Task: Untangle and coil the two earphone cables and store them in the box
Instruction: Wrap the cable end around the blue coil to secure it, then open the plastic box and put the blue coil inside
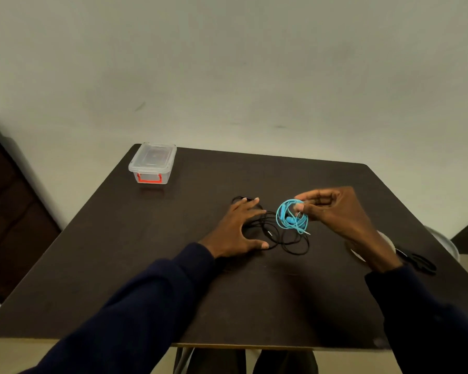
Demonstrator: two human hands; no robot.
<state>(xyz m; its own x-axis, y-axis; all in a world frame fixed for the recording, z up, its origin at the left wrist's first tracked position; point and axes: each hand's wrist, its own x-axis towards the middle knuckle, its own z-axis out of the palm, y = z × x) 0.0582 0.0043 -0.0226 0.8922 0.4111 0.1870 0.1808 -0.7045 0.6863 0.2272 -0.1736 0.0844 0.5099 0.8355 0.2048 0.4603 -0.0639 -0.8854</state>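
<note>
Centrally, blue cable is pinched in right hand grip; black cable is pinned under spread left hand. Coil should be kept tight until boxed.

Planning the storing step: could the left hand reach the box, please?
Probably yes: the left hand lies open on the black cable, with only bare table between it and the lidded box.

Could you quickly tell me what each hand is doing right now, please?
Left hand: open, fingers spread, resting on the black earphone cable.
Right hand: pinching the looped blue earphone cable.
</note>
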